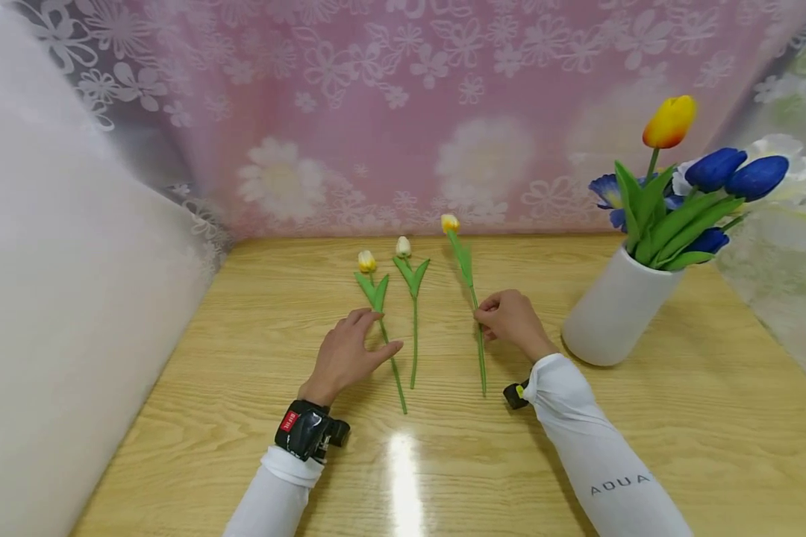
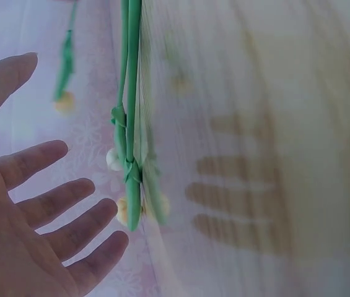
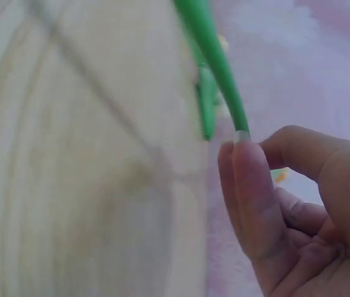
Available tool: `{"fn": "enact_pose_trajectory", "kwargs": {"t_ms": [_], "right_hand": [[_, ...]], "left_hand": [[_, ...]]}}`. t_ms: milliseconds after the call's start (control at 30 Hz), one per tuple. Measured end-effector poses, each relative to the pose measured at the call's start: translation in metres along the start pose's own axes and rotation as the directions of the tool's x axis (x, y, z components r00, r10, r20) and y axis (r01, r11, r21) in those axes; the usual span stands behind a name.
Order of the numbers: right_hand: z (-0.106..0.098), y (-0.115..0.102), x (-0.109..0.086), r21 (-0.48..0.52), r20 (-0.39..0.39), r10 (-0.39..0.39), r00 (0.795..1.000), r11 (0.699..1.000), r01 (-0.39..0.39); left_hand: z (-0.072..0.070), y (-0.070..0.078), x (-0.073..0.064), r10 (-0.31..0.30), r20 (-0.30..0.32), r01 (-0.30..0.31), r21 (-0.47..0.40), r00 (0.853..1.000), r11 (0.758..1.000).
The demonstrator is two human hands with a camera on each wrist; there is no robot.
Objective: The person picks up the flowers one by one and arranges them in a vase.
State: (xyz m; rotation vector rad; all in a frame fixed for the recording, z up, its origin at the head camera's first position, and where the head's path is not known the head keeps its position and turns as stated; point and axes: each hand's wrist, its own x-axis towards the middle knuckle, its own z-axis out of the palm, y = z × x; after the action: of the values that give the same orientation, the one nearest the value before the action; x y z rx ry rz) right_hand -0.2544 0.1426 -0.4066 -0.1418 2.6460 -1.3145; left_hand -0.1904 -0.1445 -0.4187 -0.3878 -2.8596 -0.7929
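Note:
Between the thumb and fingers of my right hand [image 1: 512,322] is pinched the green stem of a yellow-and-white tulip [image 1: 466,266]; the right wrist view shows this stem [image 3: 221,65] rising from the fingertips [image 3: 249,170]. My left hand [image 1: 345,352] hovers by another yellow-and-white tulip [image 1: 378,296], its fingers spread and holding nothing. Seen from the left wrist, the left palm [image 2: 23,250] faces two green stems [image 2: 132,74] close to the wood. A white tulip [image 1: 414,328] lies between the other two on the table.
A white vase [image 1: 618,313] at the right holds blue tulips [image 1: 755,177], an orange-yellow tulip [image 1: 670,123] and other flowers. Behind the wooden table [image 1: 228,388] hangs a pink floral curtain [image 1: 376,149]. White cloth [image 1: 60,298] borders the left side.

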Motion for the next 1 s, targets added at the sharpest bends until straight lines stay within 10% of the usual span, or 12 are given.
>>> {"fn": "enact_pose_trajectory", "kwargs": {"t_ms": [233,500,833,1000], "right_hand": [[-0.024,-0.014,-0.023,0.118,-0.155,-0.092,0.984,0.987,0.111],[-0.053,-0.031,-0.047,0.162,-0.362,-0.217,0.907,0.943,0.29],[-0.104,-0.049,-0.082,-0.145,-0.693,-0.346,0.633,0.926,0.348],[-0.129,-0.055,-0.096,-0.173,-0.779,-0.333,0.531,0.929,0.328]], "left_hand": [[0.005,0.006,0.003,0.016,0.01,-0.016,0.006,1.0,1.0],[0.01,0.015,0.01,0.042,0.033,-0.041,-0.036,0.999,0.999],[0.018,0.027,0.02,0.098,0.059,-0.096,-0.044,0.993,0.994],[0.02,0.032,0.026,0.133,0.056,-0.13,-0.043,0.99,0.991]]}}
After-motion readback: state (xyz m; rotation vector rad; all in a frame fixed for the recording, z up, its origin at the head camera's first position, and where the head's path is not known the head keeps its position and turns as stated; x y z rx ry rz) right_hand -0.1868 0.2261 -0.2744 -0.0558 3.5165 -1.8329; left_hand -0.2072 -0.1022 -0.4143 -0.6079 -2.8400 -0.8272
